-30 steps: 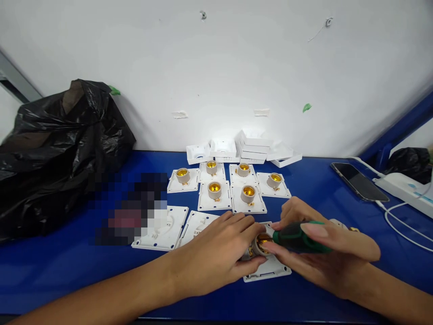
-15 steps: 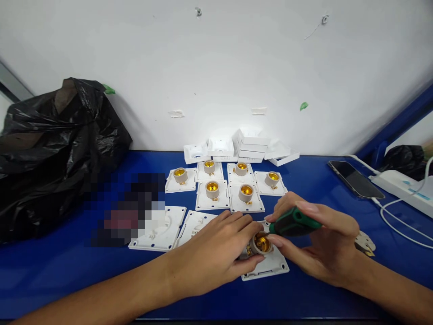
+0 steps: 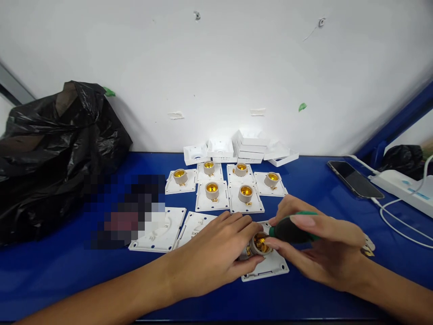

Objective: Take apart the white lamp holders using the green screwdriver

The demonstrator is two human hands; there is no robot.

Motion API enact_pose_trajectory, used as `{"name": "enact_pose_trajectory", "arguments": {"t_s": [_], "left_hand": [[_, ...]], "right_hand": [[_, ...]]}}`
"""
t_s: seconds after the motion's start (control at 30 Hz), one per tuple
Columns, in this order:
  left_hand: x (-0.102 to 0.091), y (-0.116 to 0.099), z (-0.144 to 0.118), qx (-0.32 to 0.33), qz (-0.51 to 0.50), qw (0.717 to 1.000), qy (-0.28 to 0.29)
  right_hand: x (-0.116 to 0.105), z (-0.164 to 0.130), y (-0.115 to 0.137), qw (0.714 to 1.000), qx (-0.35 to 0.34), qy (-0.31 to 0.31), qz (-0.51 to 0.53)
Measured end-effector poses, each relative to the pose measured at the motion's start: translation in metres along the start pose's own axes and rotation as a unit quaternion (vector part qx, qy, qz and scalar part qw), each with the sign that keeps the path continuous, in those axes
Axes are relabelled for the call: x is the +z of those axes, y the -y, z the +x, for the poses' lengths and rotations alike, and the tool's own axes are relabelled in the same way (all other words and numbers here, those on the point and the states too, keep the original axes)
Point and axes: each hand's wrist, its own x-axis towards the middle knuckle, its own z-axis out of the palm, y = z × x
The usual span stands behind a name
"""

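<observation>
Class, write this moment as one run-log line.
left hand: gripping socket | right hand: holding screwdriver, angled into socket | plate: under socket | beyond: six more sockets on plates

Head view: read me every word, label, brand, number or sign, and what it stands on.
No text can be read.
Power strip: blue patches, too blurred to tell if lettered.
Phone: dark screen, nothing legible.
Screwdriver in the right hand: nothing legible.
Socket at the left hand: nothing legible.
</observation>
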Motion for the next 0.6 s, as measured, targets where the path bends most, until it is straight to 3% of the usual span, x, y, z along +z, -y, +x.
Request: {"name": "enact_pose_trajectory", "arguments": {"t_s": [0.07, 0.2, 0.33, 0.5, 0.6], "left_hand": [[0.0005, 0.0002, -0.0002, 0.002, 0.003, 1.000, -0.004], [0.0008, -0.0001, -0.0005, 0.002, 0.003, 1.000, -0.014], [0.0005, -0.0004, -0.0002, -0.001, 0.001, 1.000, -0.012], [0.0015, -0.0006, -0.0006, -0.001, 0.002, 1.000, -0.014], [0.0017, -0.0004, -0.0007, -0.006, 0.002, 1.000, -0.004]], "right_hand": [[-0.0005, -0.0019, -0.0018, 1.000, -0.002, -0.017, 0.004], [-0.0028, -0.0057, -0.0060, 0.999, 0.026, 0.013, 0.037], [-0.0027, -0.0065, -0.0084, 0.999, 0.009, -0.026, 0.022], [-0.0020, -0.0059, -0.0074, 0.999, 0.024, 0.019, 0.044], [-0.0035, -0.0061, -0.0051, 0.999, 0.025, -0.014, 0.045]]}}
